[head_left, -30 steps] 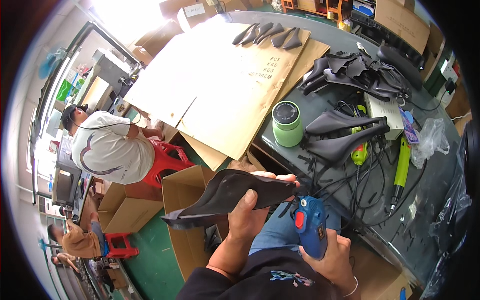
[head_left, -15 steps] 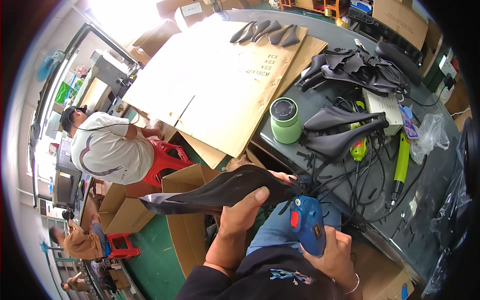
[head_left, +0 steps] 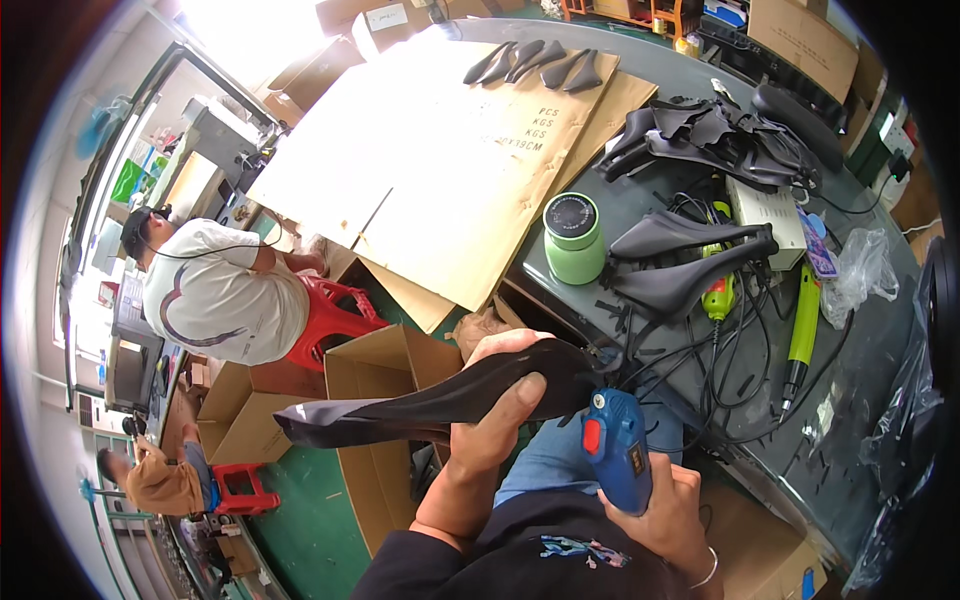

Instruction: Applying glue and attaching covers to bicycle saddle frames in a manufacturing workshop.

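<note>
The left hand's (head_left: 487, 430) grip clasps a black saddle-shaped piece (head_left: 445, 400), which hides part of a carton (head_left: 375, 490). The right hand's (head_left: 665, 510) grip wraps a blue power tool (head_left: 622, 445) just beside the piece's wide end. Beyond, a green bottle (head_left: 575, 250), black saddle (head_left: 685, 280), tangled cables and lime-green tool (head_left: 803, 330) crowd the tabletop (head_left: 680, 75).

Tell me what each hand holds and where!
Left hand: black saddle-shaped piece, by its wider end. Right hand: blue tool, by its lower end.
</note>
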Demonstrator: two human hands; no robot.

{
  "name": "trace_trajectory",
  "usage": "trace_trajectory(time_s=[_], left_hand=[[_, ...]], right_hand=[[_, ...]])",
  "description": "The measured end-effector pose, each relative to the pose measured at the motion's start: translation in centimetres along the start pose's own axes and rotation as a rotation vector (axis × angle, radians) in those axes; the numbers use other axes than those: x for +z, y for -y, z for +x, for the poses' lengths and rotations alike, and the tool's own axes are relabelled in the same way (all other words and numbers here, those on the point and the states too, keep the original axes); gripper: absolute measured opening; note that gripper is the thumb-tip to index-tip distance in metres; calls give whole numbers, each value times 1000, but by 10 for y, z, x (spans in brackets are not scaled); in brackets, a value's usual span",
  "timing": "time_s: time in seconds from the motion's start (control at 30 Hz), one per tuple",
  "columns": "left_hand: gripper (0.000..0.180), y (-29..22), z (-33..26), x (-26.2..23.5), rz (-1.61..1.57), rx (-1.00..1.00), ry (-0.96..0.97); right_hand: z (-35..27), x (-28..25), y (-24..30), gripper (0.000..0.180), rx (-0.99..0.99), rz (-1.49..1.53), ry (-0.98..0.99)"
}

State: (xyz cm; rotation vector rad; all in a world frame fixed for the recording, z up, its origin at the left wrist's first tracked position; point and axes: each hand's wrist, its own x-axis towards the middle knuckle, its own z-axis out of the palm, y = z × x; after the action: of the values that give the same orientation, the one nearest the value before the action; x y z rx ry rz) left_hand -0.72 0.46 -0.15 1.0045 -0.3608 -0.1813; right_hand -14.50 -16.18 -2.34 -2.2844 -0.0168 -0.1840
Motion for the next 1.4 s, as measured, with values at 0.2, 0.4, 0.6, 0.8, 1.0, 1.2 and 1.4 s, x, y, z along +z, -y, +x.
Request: trace_trajectory(time_s=[0.2,0.4,0.6,0.8,1.0,1.2,1.4], left_hand=[[29,7,2,3,66,80,51],[29,12,3,7,94,101,98],[28,11,-1,8,119,79,10],[30,-4,0,14,171,-138,-8],[27,-22,14,8,334,-274,107],[29,-33,31,-3,780,-191,435],[31,-22,34,-11,992,38,567]], right_hand=[[5,-3,6,49,-25,23,-7],[7,-2,7,51,7,132,18],[8,-5,8,55,37,210,76],[9,-6,7,53,10,187,56],[10,-5,3,49,-46,48,4],[6,-6,0,48,-76,-73,48],[7,-7,0,51,-78,-42,103]])
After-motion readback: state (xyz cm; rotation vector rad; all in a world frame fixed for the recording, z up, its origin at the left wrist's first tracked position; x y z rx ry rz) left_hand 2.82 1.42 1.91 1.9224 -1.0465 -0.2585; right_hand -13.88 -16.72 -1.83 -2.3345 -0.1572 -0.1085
